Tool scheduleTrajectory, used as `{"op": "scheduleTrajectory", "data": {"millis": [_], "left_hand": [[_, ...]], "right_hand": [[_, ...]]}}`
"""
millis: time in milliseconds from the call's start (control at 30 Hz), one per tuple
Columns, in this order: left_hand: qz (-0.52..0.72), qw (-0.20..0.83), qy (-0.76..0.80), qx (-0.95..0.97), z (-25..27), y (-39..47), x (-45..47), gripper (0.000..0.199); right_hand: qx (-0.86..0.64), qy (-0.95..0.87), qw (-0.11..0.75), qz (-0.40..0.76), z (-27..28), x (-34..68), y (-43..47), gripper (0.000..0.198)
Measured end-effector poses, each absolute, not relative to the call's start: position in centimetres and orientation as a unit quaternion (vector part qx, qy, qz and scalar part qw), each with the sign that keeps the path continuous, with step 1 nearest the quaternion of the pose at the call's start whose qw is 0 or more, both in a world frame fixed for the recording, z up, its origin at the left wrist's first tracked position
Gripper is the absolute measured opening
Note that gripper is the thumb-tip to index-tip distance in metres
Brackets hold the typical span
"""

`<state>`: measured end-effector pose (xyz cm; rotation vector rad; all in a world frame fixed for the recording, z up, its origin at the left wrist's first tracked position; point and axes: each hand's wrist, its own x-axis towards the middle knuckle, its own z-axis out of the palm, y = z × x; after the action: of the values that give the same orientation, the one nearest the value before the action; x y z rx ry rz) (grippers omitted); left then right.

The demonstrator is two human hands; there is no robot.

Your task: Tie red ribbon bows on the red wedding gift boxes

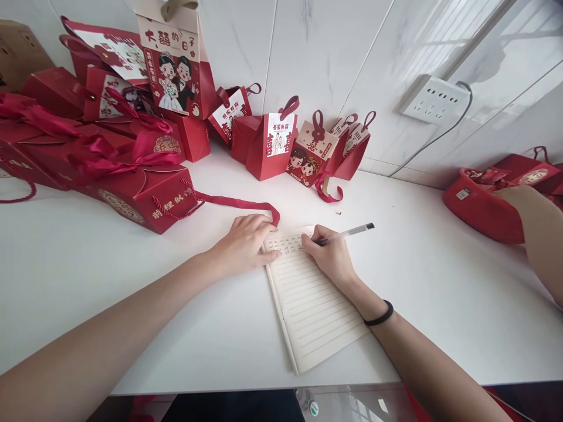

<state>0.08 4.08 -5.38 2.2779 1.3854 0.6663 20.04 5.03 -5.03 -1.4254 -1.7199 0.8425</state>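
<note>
A lined notebook (316, 310) lies open on the white table, with rows of small handwriting near its top. My right hand (329, 258) is closed around a clear pen with a black cap end (352, 232), its tip hidden by the fingers over the upper lines. A black band circles the right wrist. My left hand (248, 243) rests with fingers stretched out, the thumb on the page's left edge. Beside its fingertips runs the loose end of a red ribbon (237, 202).
Red gift boxes with ribbon bows (153, 196) crowd the left side. Smaller red boxes (275, 146) with handles stand along the tiled wall. A red basket (484, 205) sits at right, a person's arm (539, 234) reaching over it. A power strip (435, 98) hangs on the wall.
</note>
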Motion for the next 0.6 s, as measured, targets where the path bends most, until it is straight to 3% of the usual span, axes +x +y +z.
{"op": "scheduleTrajectory", "data": {"millis": [200,600], "left_hand": [[0.177,0.157,0.502,0.832,-4.84,3.72,0.12,0.042],[0.182,0.148,0.498,0.834,-5.24,3.92,0.01,0.042]], "right_hand": [[-0.563,-0.668,0.361,0.326,-4.88,20.00,5.03,0.029],[-0.582,-0.649,0.361,0.331,-4.85,19.98,5.05,0.025]]}}
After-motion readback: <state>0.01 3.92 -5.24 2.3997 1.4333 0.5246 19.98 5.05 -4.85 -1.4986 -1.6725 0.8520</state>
